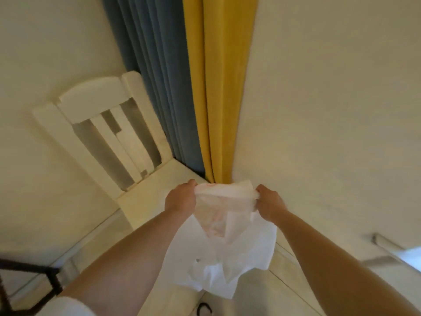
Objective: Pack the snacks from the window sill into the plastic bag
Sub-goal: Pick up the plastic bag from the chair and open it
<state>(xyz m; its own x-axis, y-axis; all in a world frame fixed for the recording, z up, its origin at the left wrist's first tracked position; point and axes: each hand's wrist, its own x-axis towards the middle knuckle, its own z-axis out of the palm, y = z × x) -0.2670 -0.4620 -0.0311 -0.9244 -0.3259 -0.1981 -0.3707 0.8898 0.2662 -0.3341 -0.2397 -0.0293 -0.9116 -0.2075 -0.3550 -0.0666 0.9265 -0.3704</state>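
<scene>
Both hands out in front of the yellow curtain (218, 87). Left hand (181, 198) and right hand (270, 205) each pinch-clamped on the top edge of the plastic bag (224, 242), which hangs between them below the curtain's foot. White chair (107, 124) left of curtain.

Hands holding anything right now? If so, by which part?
Both: the thin white plastic bag, gripped at its top edge, left hand and right hand at opposite ends.
</scene>
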